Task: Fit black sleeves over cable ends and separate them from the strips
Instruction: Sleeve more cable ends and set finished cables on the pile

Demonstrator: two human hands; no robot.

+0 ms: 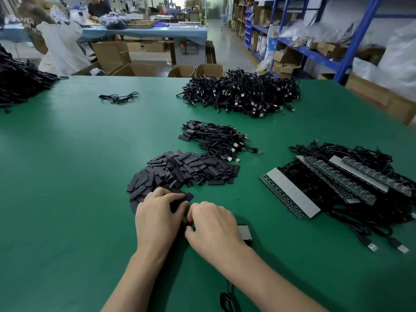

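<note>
Green tabletop (67, 176): matte, smooth, faintly sheened under the lamps.
Heap of loose black sleeves (186, 170): short flat rectangular tubes, dull-surfaced, tumbled into a low curved mound at mid-table.
Held black sleeve (180, 202): one flat tube at the heap's near edge, caught between both hands, far end poking out past the left fingers.
Left hand (157, 215): just nearer than the heap, palm down, fingers curled over the held sleeve, gripping it.
Right hand (211, 224): just right of the left hand, knuckles up, thumb and forefinger curled, pinching at the sleeve's near end; cable end itself hidden.
Grey strip stub (245, 231): small flat rectangle with a toothed top edge, peeking from under the right hand's outer side, nearer than the heap.
Thin black cable (227, 298): round, slightly glossy, looped beside the right forearm, well nearer than the heap.
Sleeved cable bundle (216, 138): just beyond the heap; thin cords, flat sleeves at the left ends, silver metal plugs at the right.
Big cable pile (243, 93): well beyond the heap; tangled black cords, square metal plugs.
Grey panel strips (290, 192): right of the heap, apart from it; long flat bars, pale grey face, dark toothed edge, slantwise on tangled cords.
Lone coiled cable (119, 99): beyond and left of the heap, well apart.
Dark heaped stock (20, 84): far left of the heap; too blurred to name.
</note>
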